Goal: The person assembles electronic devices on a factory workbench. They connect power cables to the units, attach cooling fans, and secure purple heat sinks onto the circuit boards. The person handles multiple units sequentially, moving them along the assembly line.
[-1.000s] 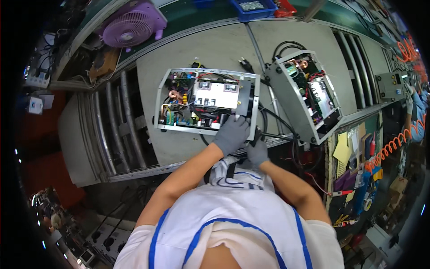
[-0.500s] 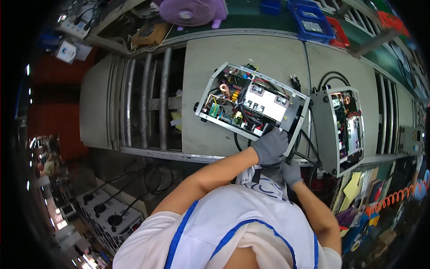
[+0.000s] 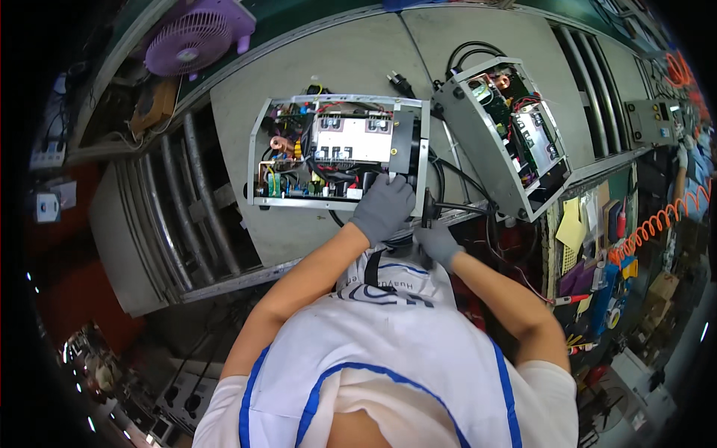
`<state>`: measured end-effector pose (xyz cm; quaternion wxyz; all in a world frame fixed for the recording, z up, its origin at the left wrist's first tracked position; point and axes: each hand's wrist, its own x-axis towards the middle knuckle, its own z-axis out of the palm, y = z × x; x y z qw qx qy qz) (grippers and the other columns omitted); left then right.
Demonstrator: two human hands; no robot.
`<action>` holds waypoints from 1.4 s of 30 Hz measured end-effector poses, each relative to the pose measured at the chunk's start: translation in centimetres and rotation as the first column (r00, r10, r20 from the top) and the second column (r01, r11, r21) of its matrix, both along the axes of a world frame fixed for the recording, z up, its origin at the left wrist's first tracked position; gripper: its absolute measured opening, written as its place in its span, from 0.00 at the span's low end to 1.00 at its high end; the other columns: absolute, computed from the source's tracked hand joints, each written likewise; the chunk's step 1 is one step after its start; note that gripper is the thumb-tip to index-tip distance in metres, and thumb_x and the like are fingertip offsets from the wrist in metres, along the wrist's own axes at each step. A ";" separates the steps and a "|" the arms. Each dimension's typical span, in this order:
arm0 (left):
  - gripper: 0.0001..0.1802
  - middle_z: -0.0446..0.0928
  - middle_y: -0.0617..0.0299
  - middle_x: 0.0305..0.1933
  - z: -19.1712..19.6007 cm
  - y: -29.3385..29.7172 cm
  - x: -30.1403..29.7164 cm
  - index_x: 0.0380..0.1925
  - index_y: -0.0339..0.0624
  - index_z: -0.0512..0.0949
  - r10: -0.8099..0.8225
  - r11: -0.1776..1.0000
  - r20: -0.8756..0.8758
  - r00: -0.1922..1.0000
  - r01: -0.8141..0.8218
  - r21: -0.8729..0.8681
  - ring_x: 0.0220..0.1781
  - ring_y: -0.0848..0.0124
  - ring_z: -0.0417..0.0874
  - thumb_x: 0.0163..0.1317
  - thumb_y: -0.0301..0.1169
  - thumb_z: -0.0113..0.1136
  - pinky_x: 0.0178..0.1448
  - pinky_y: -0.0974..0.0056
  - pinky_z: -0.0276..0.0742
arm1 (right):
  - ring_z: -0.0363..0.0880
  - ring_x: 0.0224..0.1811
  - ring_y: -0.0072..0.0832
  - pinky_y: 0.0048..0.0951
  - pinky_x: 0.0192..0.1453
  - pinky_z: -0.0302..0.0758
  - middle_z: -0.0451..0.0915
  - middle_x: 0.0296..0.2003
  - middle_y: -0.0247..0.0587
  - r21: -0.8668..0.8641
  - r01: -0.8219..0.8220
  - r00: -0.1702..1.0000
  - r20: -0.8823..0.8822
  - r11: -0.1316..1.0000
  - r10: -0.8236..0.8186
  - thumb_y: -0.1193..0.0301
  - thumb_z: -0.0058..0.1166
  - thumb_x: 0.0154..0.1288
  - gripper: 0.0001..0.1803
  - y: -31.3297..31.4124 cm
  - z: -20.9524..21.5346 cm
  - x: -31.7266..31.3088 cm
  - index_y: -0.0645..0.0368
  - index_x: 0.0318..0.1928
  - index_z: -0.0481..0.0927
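An open-topped metal machine casing (image 3: 340,203) with exposed circuit boards, wiring and a white panel lies before me on the bench. My left hand (image 3: 385,207), in a grey glove, reaches over its near edge. The fingertips are bent down inside, by the right end of the boards, and what they grip is hidden. Outside the same corner, my right hand (image 3: 438,243), gloved alike, is closed around a black cable (image 3: 427,216) close to the end panel.
A second open machine (image 3: 478,142) stands to the right, with coiled black cord behind it. A plug (image 3: 401,84) lies between the two. Steel rollers (image 3: 213,201) flank the bench on the left. A purple fan (image 3: 190,45) sits at the back left; an orange coiled hose (image 3: 661,220) hangs at right.
The view has turned, so the bench and both machines appear further left and rotated. My left hand stays at the casing's near right corner, my right hand just outside it by the cable.
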<state>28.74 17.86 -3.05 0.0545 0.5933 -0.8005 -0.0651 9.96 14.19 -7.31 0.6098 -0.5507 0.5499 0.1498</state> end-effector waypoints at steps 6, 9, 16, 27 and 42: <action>0.09 0.73 0.62 0.35 0.3 -0.4 -0.1 0.32 0.45 0.77 -0.025 1.000 0.072 0.997 0.024 0.020 0.45 0.67 0.72 0.53 0.35 0.54 0.45 0.61 0.65 | 0.78 0.19 0.40 0.38 0.29 0.77 0.79 0.24 0.49 0.508 0.101 0.985 0.071 0.855 -0.159 0.63 0.50 0.54 0.12 -4.7 7.7 0.9 0.59 0.31 0.77; 0.09 0.73 0.63 0.34 0.7 -0.5 -0.2 0.30 0.45 0.77 -0.025 0.999 0.073 0.997 0.026 -0.018 0.44 0.67 0.72 0.53 0.37 0.55 0.45 0.61 0.65 | 0.81 0.28 0.41 0.37 0.37 0.77 0.79 0.24 0.52 -0.289 -0.138 0.986 0.045 0.947 0.158 0.65 0.48 0.56 0.14 -0.7 0.4 -0.8 0.64 0.32 0.77; 0.12 0.73 0.63 0.35 0.7 -0.3 -0.1 0.30 0.45 0.76 -0.022 0.999 0.058 0.998 0.020 0.038 0.45 0.66 0.71 0.49 0.38 0.58 0.45 0.60 0.65 | 0.75 0.13 0.35 0.45 0.15 0.75 0.75 0.18 0.44 0.483 0.195 0.965 0.059 0.854 -0.254 0.59 0.53 0.50 0.15 -3.7 5.7 0.9 0.59 0.30 0.76; 0.11 0.73 0.65 0.34 0.6 0.0 -0.3 0.30 0.46 0.77 -0.028 0.999 0.029 0.999 0.027 0.033 0.45 0.68 0.72 0.50 0.39 0.58 0.46 0.60 0.65 | 0.78 0.24 0.48 0.51 0.31 0.76 0.77 0.26 0.52 -0.250 -0.025 0.999 0.031 0.968 0.034 0.62 0.50 0.53 0.17 0.2 -2.5 -0.8 0.61 0.39 0.76; 0.19 0.73 0.65 0.34 0.8 0.3 0.0 0.29 0.47 0.77 -0.036 0.999 0.008 0.999 0.036 0.037 0.47 0.68 0.71 0.42 0.47 0.65 0.47 0.59 0.65 | 0.81 0.32 0.52 0.49 0.31 0.78 0.78 0.25 0.57 0.076 0.079 0.995 0.047 0.994 -0.083 0.64 0.51 0.54 0.15 0.2 1.1 -0.5 0.61 0.38 0.76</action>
